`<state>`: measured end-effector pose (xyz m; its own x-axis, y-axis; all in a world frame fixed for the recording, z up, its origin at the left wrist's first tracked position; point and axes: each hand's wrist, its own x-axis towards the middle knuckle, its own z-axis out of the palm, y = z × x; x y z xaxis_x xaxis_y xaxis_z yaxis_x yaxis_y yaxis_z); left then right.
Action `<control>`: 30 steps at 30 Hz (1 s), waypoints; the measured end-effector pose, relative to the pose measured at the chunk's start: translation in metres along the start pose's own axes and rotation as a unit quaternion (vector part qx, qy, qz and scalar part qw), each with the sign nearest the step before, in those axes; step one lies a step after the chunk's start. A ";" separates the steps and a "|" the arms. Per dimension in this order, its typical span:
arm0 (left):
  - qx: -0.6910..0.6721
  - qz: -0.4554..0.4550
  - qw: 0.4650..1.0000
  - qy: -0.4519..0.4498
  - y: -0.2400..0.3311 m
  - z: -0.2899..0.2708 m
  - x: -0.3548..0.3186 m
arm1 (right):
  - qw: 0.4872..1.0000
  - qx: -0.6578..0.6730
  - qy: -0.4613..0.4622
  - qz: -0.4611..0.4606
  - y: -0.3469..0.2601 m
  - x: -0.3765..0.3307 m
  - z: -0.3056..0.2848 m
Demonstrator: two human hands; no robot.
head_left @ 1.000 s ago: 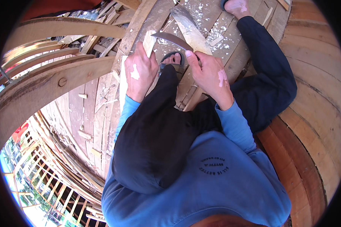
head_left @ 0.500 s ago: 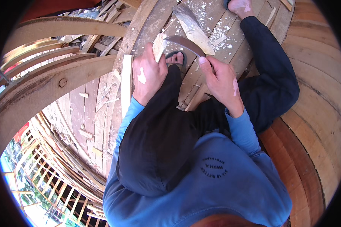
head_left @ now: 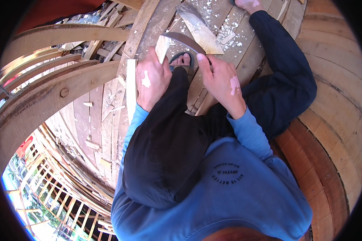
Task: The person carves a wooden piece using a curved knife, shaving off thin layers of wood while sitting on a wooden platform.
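Observation:
My left hand [head_left: 152, 80] is closed round a pale piece of wood [head_left: 162, 48], whose upper end sticks out past the fingers. In my right hand [head_left: 222, 82] is a sickle-like curved knife [head_left: 185, 41], its handle mostly hidden by the fingers. The dark blade arcs leftward, and its tip is at the upper end of the wood; whether it touches cannot be made out. Beside my left wrist runs a long pale wooden strip [head_left: 131, 90]. My left foot in a sandal [head_left: 182, 61] shows below the blade.
A broad pointed board [head_left: 203, 34] lies on the plank floor [head_left: 157, 22] among white wood chips [head_left: 229, 30]. Curved wooden ribs [head_left: 60, 90] rise at left, with scrap wood [head_left: 104, 36] behind them. A planked wall [head_left: 329, 76] curves along my right.
My right hand and the knife have shifted left and slightly up in view. The piece of wood in my left hand has also moved slightly left, along with the whole view.

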<state>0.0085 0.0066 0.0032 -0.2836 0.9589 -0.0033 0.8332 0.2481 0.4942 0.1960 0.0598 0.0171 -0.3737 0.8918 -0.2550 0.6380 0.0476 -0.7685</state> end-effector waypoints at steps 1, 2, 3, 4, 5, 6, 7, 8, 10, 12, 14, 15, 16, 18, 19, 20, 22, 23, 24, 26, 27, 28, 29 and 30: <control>0.004 0.011 1.000 -0.020 0.005 0.000 -0.002 | 1.000 -0.007 0.008 0.002 0.002 0.005 0.003; 0.007 0.022 0.999 -0.039 0.011 0.001 -0.004 | 1.000 0.013 0.014 0.006 0.003 0.013 0.007; -0.007 0.032 0.999 -0.019 0.013 0.001 -0.002 | 0.999 0.033 0.021 0.011 0.002 0.023 0.011; -0.040 0.024 0.999 -0.010 0.017 -0.001 0.000 | 0.998 0.053 0.027 0.016 0.002 0.028 0.014; -0.073 0.016 0.997 -0.001 0.020 -0.003 0.001 | 0.997 0.070 0.032 0.029 0.004 0.029 0.013; -0.106 0.007 0.994 0.013 0.021 -0.005 0.004 | 0.995 0.085 0.037 0.037 0.009 0.031 0.010; -0.147 0.003 0.989 0.023 0.019 -0.005 0.005 | 0.993 0.101 0.041 0.046 0.016 0.033 0.006; -0.188 -0.001 0.982 0.033 0.016 -0.002 0.004 | 0.991 0.117 0.045 0.054 0.022 0.034 0.003; -0.274 -0.012 0.960 0.048 0.011 0.005 0.000 | 0.985 0.146 0.084 0.022 0.043 0.031 0.003; -0.374 -0.058 0.925 -0.022 0.008 -0.003 -0.001 | 0.976 0.173 0.129 -0.022 0.062 0.033 0.004; -0.445 -0.081 0.890 -0.060 0.004 -0.006 -0.002 | 0.826 0.523 -0.102 0.183 0.071 0.032 -0.009; -0.467 -0.079 0.879 -0.063 0.002 -0.006 0.000 | 0.762 0.593 -0.162 0.202 0.077 0.036 -0.014; -0.489 -0.077 0.866 -0.066 0.001 -0.007 0.001 | 0.688 0.655 -0.221 0.219 0.081 0.039 -0.017; -0.471 -0.084 0.875 -0.080 -0.005 -0.010 -0.003 | 0.757 0.579 -0.182 0.242 0.080 0.032 -0.021; -0.462 -0.091 0.878 -0.085 -0.007 -0.011 -0.002 | 0.774 0.556 -0.163 0.254 0.075 0.030 -0.021; -0.453 -0.098 0.881 -0.090 -0.007 -0.012 -0.002 | 0.790 0.534 -0.144 0.265 0.070 0.028 -0.022; -0.455 -0.089 0.883 -0.073 -0.006 -0.011 -0.001 | 0.830 0.487 -0.128 0.239 0.060 0.022 -0.024; -0.455 -0.085 0.884 -0.065 -0.005 -0.011 0.000 | 0.849 0.463 -0.120 0.225 0.057 0.020 -0.026; -0.467 -0.081 0.878 -0.059 -0.003 -0.011 0.000 | 0.865 0.438 -0.125 0.212 0.055 0.017 -0.027; -0.491 -0.073 0.867 -0.046 0.001 -0.010 -0.001 | 0.893 0.387 -0.134 0.184 0.052 0.012 -0.031; -0.470 -0.076 0.878 -0.054 0.003 -0.010 -0.001 | 0.920 0.341 -0.120 0.152 0.048 0.010 -0.032; -0.449 -0.078 0.888 -0.062 0.003 -0.011 -0.001 | 0.943 0.293 -0.105 0.120 0.043 0.008 -0.031; -0.428 -0.080 0.897 -0.070 0.003 -0.012 -0.001 | 0.962 0.244 -0.090 0.087 0.037 0.007 -0.030; -0.442 -0.074 0.891 -0.067 0.003 -0.012 -0.001 | 0.974 0.203 -0.081 0.057 0.032 0.005 -0.030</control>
<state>0.0056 0.0046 0.0156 -0.2510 0.9470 -0.2005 0.0744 0.2254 0.9714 0.2350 0.0796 0.0089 -0.4384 0.7965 -0.4164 0.3749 -0.2590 -0.8901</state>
